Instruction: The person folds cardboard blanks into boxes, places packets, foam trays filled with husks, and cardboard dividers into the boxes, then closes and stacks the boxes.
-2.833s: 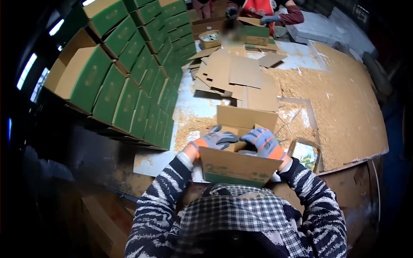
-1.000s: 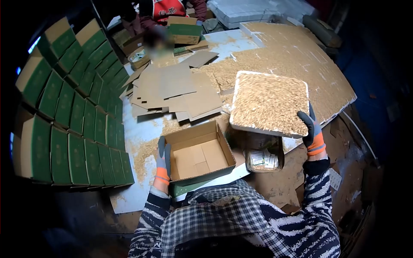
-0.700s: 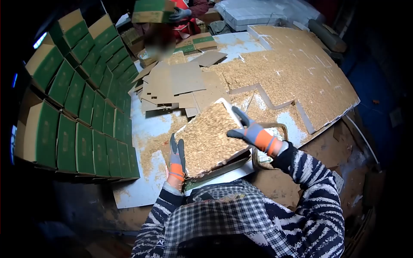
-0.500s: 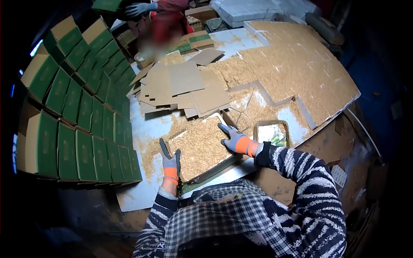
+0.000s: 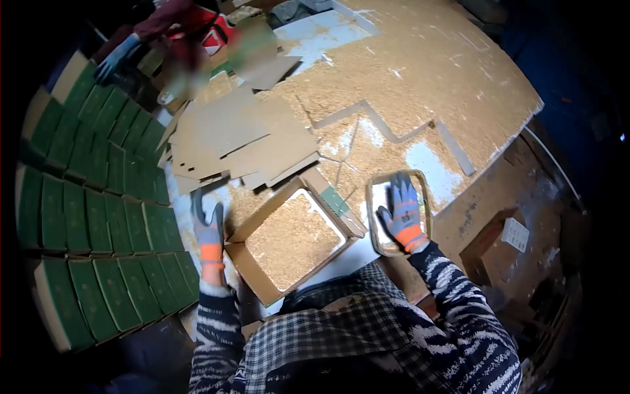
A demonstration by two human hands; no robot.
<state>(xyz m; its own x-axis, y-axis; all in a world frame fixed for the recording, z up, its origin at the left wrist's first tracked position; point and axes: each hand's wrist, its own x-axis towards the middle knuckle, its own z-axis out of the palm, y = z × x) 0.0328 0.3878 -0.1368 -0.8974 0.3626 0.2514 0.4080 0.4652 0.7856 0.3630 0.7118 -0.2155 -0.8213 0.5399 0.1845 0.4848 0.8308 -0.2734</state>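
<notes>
Head view: left grip [image 5: 209,235] shows fingers and thumb spread apart, just beside the left corner of an open carton [image 5: 251,272]; contact cannot be determined. The carton stands on the surface [image 5: 430,169], at the wearer's edge, with a white-edged block [image 5: 289,240] covered in brown flakes inside. Right grip [image 5: 402,211] lies palm down over a basket [image 5: 371,222] right of the carton, thumb apart from extended fingers. Flattened cardboard [image 5: 223,125] lies beyond the carton; green boxes [image 5: 98,223] stand stacked at left.
</notes>
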